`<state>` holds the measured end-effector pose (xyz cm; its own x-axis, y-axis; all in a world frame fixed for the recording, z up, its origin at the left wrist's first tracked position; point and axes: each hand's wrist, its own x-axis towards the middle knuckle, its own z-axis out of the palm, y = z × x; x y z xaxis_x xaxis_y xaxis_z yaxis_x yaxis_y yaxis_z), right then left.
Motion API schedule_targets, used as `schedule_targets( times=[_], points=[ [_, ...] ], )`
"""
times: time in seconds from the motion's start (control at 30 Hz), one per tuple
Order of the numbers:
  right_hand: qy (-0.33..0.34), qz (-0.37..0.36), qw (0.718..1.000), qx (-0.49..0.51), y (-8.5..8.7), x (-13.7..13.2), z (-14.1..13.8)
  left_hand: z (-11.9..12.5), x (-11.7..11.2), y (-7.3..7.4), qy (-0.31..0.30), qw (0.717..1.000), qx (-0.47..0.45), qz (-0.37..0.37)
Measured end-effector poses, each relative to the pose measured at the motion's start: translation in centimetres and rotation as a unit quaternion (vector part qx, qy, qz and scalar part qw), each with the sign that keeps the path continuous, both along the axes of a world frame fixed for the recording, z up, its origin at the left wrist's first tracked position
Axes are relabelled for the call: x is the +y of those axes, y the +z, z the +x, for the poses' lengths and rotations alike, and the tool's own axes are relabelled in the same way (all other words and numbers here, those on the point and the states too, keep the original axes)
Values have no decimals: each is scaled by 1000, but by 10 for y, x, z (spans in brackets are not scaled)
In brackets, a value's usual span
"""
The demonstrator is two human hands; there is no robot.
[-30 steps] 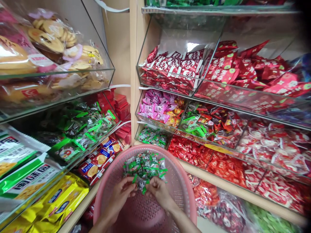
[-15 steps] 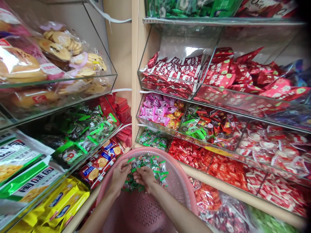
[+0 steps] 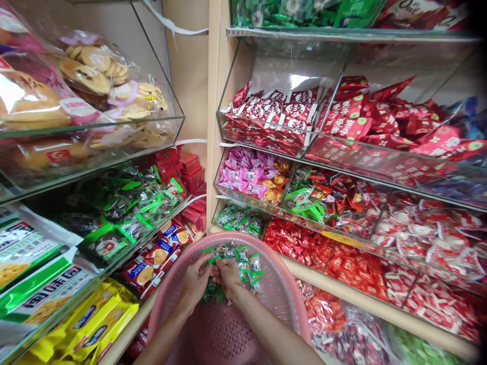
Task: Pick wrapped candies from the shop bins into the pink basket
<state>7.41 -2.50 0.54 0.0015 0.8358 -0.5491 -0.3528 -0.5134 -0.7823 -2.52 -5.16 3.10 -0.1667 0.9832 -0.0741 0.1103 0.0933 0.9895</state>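
Observation:
A pink plastic basket (image 3: 291, 294) with small holes stands low in front of me. On its far side lies a heap of small wrapped candies (image 3: 251, 263) with clear, dark and green wrappers. Both of my hands are over this heap, fingertips close together. My left hand (image 3: 197, 278) is closed, its thumb and fingers pinched at a green-edged candy wrapper. From the right, my right hand (image 3: 228, 276) meets it, also closed, pinching at the same spot. The fingers hide most of what lies between them.
Clear bins of red-wrapped sweets (image 3: 297, 238) and pink candies (image 3: 243, 175) rise at the right. Matching green candies (image 3: 240, 217) fill a bin just behind the basket. Left shelves hold bagged biscuits (image 3: 95, 63) and yellow packets (image 3: 83, 324). A wooden post (image 3: 213, 116) stands between.
My hands have come closer together over the candies, the left one moving right and turning its back more toward me. The candy strip visible between them is now mostly covered.

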Motion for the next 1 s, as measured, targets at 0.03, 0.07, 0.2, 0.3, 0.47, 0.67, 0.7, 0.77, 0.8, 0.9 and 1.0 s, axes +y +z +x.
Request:
schedule_targets(
  times=[0.03,0.07,0.2,0.3,0.47,0.67,0.7,0.77,0.8,0.9,1.0],
  points=[
    [3,5,1000,-8,-1,0,0,1,-1,-1,-4,1000,6,0],
    [8,9,1000,-16,-2,-1,1,3,-1,-2,-8,1000,9,-2],
    [46,11,998,-51,1,-9,8,5,-2,-3,-15,1000,16,-5],
    [84,42,992,-79,8,-17,22,2,-3,-1,-3,1000,25,10],
    [86,183,967,-158,36,3,58,-11,-14,0,23,998,40,38],
    [76,302,872,-379,60,89,88,-25,-43,-14,49,993,86,67],
    [93,282,848,-439,59,102,89,-25,-49,-16,48,992,95,67],
    [140,216,807,-531,55,122,88,-26,-61,-19,40,991,112,58],
    [161,186,794,-556,52,129,86,-25,-66,-20,35,991,119,53],
    [200,143,781,-574,45,140,76,-23,-79,-21,18,989,136,48],
    [202,124,782,-577,41,143,65,-21,-86,-22,0,986,154,59]
  ],
)
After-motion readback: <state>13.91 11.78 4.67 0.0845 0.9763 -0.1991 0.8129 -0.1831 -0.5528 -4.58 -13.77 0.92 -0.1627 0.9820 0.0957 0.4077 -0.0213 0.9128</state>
